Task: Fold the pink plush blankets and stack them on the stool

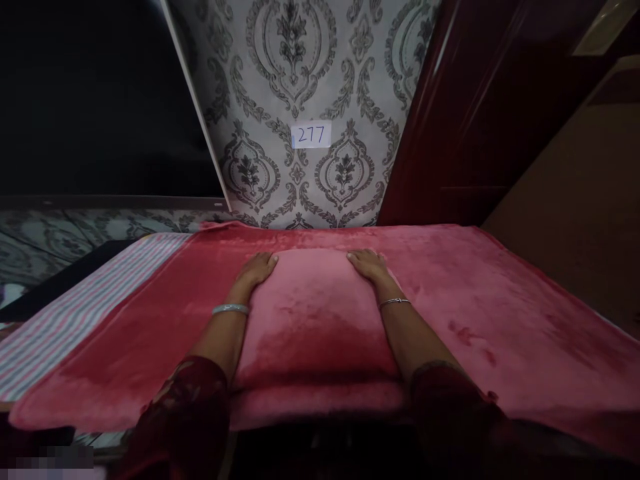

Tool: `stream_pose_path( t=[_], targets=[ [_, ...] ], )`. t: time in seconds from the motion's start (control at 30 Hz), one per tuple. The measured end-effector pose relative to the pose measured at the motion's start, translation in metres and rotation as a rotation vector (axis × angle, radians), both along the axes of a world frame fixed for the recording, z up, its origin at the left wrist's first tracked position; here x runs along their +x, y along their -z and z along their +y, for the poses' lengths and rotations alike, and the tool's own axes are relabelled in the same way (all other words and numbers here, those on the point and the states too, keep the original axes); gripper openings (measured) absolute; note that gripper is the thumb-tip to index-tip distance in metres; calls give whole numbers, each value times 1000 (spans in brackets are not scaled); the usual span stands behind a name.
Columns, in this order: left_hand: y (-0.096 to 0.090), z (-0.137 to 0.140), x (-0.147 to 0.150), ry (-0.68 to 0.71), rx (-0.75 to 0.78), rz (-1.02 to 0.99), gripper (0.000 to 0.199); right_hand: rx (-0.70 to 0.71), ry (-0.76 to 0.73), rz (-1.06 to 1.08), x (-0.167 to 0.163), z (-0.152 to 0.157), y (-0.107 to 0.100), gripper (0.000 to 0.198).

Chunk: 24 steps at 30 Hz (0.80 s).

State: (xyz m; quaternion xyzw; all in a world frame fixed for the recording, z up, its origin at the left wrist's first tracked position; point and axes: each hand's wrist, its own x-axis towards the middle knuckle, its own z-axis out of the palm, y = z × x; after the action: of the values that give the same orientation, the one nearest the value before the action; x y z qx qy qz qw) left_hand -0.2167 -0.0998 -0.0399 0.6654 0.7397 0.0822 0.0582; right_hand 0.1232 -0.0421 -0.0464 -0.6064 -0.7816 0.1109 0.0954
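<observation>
Patterned wallpaper (345,73) rises beyond the folded pink cloth (313,287), with a paper label (311,135) reading "277" straight past the cloth. Beyond it to the left, a dark screen (100,100); beyond it to the right, a glossy dark-red panel (450,133). And right in the middle of it all, the folded pink cloth lies on a spread red-and-pink blanket (485,300) that runs out on both sides of it, a striped cloth (100,307) showing farther left! Left hand (257,268) at the folded cloth's far left corner, pale bangle (231,309) on the wrist. Right hand (369,264) at its far right corner, thin bracelet (395,301) showing! Palms down, and the grip looks open on both, fingers laid out rather than clenched, though the fingertips are hard to read in this dim light. Dark red sleeves (187,407) flank the cloth's near end.
</observation>
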Motion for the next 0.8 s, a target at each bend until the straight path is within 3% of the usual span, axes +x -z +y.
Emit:
stream_pose_path(
  t=[0.33,0.5,0.6,0.67,0.73,0.8],
  targets=[
    [0,-11,-8,-134,52,-54,62,44,77,93,23,-1,8,55],
    [-20,-19,-9,-180,35,-64,65,49,62,99,41,-25,-2,58],
    [-34,-38,2,-210,48,-33,73,67,84,72,46,-54,-9,59],
    [-37,-62,23,-116,115,28,74,131,48,35,37,-81,-13,58],
    [-31,-91,53,138,211,77,70,208,-93,3,19,-111,-12,56],
    [-17,-120,81,370,204,93,68,211,-265,-15,-2,-140,-8,56]
  ],
)
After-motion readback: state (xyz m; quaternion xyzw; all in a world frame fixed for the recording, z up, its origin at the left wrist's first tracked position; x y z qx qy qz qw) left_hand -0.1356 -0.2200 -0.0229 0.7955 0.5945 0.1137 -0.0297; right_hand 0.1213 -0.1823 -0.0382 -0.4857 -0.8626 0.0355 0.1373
